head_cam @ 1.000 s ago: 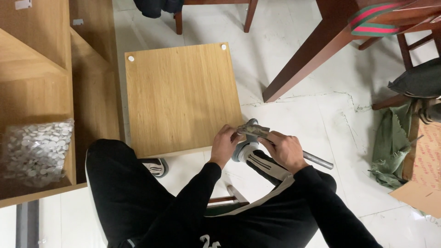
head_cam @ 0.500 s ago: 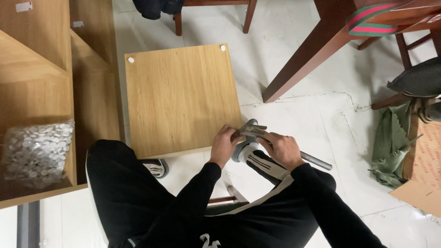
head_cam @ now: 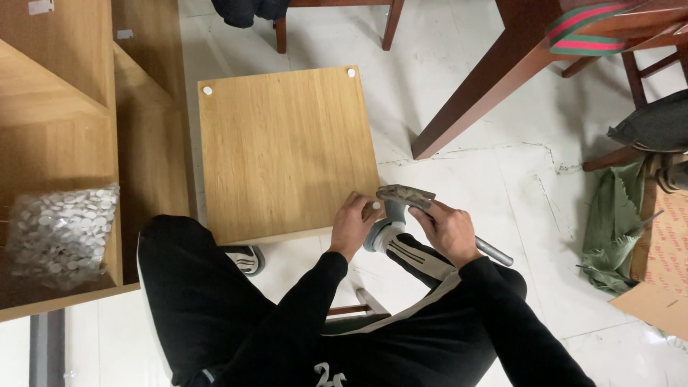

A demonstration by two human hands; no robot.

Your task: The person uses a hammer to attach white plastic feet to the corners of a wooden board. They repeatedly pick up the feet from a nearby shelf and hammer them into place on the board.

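Head view: right hand (head_cam: 450,231) wraps its grip tight around a hammer (head_cam: 405,195), head poised at the near right corner of the wooden panel (head_cam: 287,150) on the floor. Left hand (head_cam: 352,223) pinches a small white cap (head_cam: 373,207) against that corner.

The board (head_cam: 287,150) is light yellow-brown wood with thin grain lines and 2 small white dots at its far corners. The hammer (head_cam: 416,208) has a dull grey head and a grey handle. The sleeves and trousers are black, with white stripes on 1 leg. The floor (head_cam: 466,165) is white with dark cracks. The bag (head_cam: 61,233) is full of little white caps. The cloth (head_cam: 609,229) is green.
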